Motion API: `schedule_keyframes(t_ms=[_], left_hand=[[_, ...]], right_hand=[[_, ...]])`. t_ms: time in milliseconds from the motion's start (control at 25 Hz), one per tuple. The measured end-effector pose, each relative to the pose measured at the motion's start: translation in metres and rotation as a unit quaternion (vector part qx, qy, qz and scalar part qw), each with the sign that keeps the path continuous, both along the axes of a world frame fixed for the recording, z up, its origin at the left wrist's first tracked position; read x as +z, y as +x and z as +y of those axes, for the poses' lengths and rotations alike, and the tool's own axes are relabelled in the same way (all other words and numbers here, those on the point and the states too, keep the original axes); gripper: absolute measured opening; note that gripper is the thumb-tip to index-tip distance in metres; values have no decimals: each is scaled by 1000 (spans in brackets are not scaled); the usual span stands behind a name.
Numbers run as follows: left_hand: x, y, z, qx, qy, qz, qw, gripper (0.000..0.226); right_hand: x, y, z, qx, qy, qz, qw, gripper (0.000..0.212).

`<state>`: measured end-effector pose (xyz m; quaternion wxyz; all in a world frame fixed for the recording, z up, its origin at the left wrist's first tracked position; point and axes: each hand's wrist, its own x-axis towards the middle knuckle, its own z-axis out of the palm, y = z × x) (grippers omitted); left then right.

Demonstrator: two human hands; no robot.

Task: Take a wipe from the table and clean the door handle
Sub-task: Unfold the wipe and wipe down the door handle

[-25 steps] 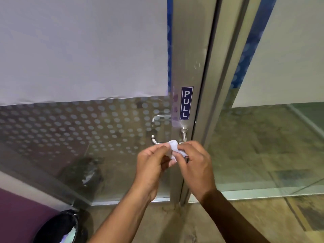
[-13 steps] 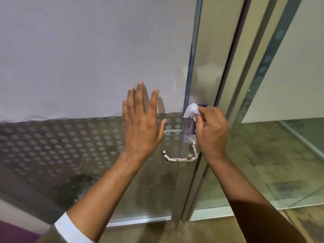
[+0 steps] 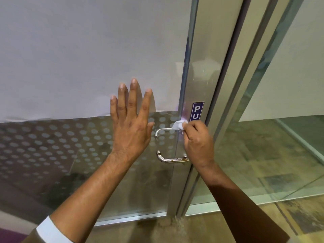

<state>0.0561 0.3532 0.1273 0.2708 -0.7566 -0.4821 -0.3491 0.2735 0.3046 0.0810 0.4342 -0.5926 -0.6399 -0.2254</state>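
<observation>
The left hand (image 3: 131, 130) lay flat and spread on the glass door (image 3: 87, 155), gripping nothing. The right hand (image 3: 196, 142) pinched a crumpled white wipe (image 3: 178, 124) against the upper end of the steel door handle (image 3: 172, 159). The lower bar showed brown spots; with so small a wad, the fingers might slip off or miss them.

The left hand (image 3: 130, 127) is spread flat, fingers up, on the left; the right hand (image 3: 196, 141) is curled, fingertips pinched, just right.
</observation>
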Motion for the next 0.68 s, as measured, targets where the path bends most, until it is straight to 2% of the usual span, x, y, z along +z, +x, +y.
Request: schedule_keyframes(t_ms=[160, 320, 400, 480, 680], left_hand=[[-1, 0, 1, 5, -3, -2, 1000, 86], [-1, -1, 2, 6, 2, -6, 1000, 91], [-1, -1, 3, 7, 4, -6, 1000, 94], [-1, -2, 3, 8, 6, -4, 1000, 95], [0, -5, 2, 8, 2, 10, 1000, 90]], right_hand=[[20, 8, 0, -57, 27, -48, 997, 10], [61, 11, 13, -51, 103, 6, 993, 3], [61, 9, 17, -36, 111, 31, 993, 1], [42, 8, 15, -26, 83, 17, 996, 7], [-22, 7, -5, -29, -59, -47, 997, 16]])
